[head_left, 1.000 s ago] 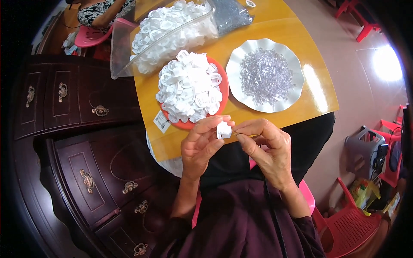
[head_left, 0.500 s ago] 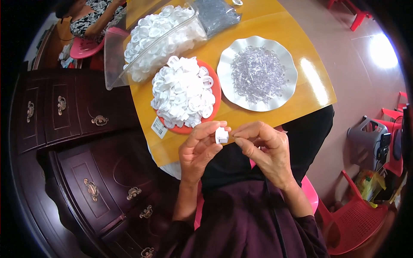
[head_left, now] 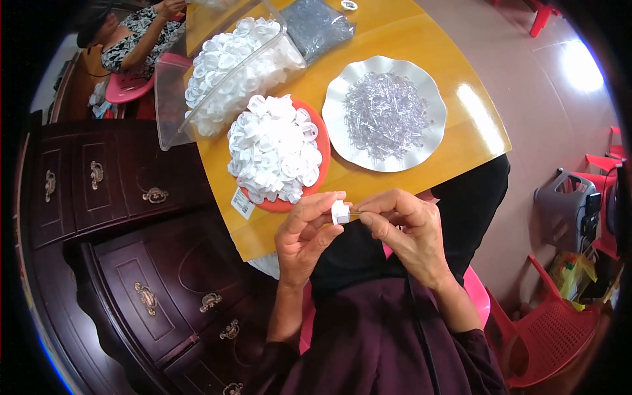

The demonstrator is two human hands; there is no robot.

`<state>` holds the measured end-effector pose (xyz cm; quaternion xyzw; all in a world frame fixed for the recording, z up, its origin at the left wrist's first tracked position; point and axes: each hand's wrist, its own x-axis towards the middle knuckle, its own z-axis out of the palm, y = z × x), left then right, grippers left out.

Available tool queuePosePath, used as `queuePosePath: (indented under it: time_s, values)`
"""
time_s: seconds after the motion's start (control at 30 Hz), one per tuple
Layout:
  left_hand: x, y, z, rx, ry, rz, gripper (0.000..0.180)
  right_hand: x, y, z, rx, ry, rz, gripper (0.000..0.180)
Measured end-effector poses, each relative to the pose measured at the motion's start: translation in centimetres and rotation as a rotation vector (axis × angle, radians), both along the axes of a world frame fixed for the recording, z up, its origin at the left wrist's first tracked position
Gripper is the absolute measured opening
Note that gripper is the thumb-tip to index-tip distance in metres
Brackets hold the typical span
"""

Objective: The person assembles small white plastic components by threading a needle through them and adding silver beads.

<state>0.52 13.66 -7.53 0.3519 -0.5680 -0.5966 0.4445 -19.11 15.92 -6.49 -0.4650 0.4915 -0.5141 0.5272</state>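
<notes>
Gripped between thumb and fingertips of the left hand [head_left: 299, 240]: a small white plastic fitting [head_left: 340, 212], squarer end facing the right hand [head_left: 413, 240]. Pinched between right thumb and forefinger: a thin brownish rod [head_left: 354, 213], pointing left at that squarer end; impossible to tell whether just touching or inside. Probably best to brace the fitting by its rounded rim, fingertips clear of the working end, and to keep the rod in line, pinched near its tip, with gentle pressure to avoid bending or slipping off-centre. Just beyond the left hand: a pile of white plastic fittings [head_left: 273, 151] on an orange-red plate [head_left: 322, 158]. Farther beyond it: a clear plastic bin [head_left: 171, 115] of similar pieces. Beyond the right hand: slender clear plastic pieces [head_left: 385, 115] heaped on a scalloped white plate [head_left: 436, 125].
</notes>
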Motion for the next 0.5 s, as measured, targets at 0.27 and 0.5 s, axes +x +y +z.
queuePosePath:
  time_s: [0.27,0.5]
  values:
    - [-0.5,-0.6,0.5,-0.080,-0.109,0.003,0.043,0.3,0.0,-0.9,0.129,-0.216,-0.014,0.010]
    - [-0.4,-0.6,1.1,-0.073,-0.113,0.011,0.044,0.4,-0.7,-0.9,0.050,-0.190,0.011,0.011]
